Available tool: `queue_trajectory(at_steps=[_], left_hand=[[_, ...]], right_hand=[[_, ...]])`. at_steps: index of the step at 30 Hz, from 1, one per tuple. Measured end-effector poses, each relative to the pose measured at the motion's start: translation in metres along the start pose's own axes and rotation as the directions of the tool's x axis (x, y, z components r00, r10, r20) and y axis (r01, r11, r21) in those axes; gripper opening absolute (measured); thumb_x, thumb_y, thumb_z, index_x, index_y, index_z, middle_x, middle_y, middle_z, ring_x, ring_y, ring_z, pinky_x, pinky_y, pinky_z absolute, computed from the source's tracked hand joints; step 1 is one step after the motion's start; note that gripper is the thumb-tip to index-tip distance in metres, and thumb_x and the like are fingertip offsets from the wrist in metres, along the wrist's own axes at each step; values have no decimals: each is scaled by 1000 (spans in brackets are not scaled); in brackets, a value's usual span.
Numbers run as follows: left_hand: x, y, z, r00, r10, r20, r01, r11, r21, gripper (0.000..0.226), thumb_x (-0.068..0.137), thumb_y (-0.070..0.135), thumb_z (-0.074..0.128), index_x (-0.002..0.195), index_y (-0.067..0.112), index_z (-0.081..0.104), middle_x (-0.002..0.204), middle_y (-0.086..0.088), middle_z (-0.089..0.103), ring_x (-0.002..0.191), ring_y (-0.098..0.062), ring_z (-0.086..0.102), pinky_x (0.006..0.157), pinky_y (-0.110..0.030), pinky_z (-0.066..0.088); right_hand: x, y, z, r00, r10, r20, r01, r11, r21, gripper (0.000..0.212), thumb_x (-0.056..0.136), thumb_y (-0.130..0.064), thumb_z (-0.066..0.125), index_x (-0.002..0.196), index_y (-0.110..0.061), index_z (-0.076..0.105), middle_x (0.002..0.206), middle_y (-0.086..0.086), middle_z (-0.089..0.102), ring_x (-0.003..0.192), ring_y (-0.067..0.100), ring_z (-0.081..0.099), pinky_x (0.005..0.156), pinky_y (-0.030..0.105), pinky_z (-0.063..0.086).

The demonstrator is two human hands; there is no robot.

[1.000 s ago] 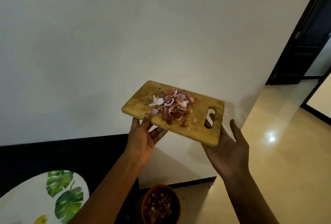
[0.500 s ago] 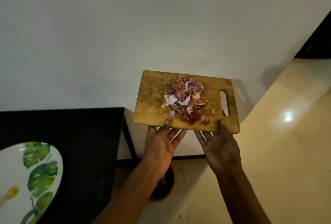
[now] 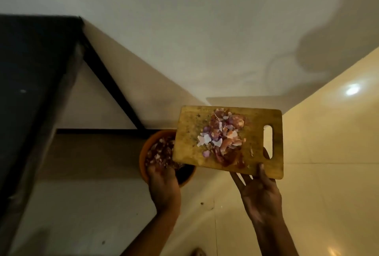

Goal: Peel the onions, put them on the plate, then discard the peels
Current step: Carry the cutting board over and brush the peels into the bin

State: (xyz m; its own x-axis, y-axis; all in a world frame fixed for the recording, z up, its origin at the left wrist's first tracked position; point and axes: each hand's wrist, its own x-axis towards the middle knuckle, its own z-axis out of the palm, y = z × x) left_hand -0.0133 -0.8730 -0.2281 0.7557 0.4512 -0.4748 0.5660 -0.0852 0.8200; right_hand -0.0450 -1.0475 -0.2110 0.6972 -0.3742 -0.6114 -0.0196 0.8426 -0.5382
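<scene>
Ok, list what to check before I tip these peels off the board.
1. Peels all on the cutting board: ok, one pile near the middle.
2. Grip on the board: ok, the right hand pinches the near edge by the handle slot, thumb on top.
3. Bin under the pile: not ok, only the board's left edge overlaps it.
4. Left hand out of the drop path: not ok, its fingers are at the bin's near rim.
5. Left hand steadying the bin: cannot tell.
6. Room in the bin: cannot tell, it already holds peels.
</scene>
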Motion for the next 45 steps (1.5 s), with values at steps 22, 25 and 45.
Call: queue_trajectory(at_steps=[22, 25, 45], left_hand=[[131, -137, 117, 351, 612, 708, -902, 18, 432, 65, 87, 63, 27, 145, 34, 23, 156, -4, 10, 141, -39, -4, 107, -66, 0], [138, -137, 123, 411, 638, 651, -897, 154, 415, 57, 92, 55, 23, 143, 30, 28, 154, -7, 19, 142, -37, 8, 108, -63, 11], [221, -193, 77, 898, 342, 278, -438, 625, 646, 66, 90, 52, 29, 146, 18, 28, 152, -11, 25, 139, -33, 20, 111, -53, 20]], right_hand=[[104, 135, -94, 991, 128, -31, -130, 988, -84, 46, 93, -19, 46, 139, -24, 47, 129, 8, 63, 114, 33, 62, 87, 53, 53], [111, 130, -87, 993, 115, 5, -113, 986, -120, 48, 89, -20, 49, 137, -23, 49, 129, 7, 63, 114, 33, 62, 87, 54, 53], [129, 147, -61, 997, 64, 41, -51, 961, -273, 38, 81, -21, 55, 118, -30, 60, 118, -2, 69, 109, 26, 66, 90, 54, 52]])
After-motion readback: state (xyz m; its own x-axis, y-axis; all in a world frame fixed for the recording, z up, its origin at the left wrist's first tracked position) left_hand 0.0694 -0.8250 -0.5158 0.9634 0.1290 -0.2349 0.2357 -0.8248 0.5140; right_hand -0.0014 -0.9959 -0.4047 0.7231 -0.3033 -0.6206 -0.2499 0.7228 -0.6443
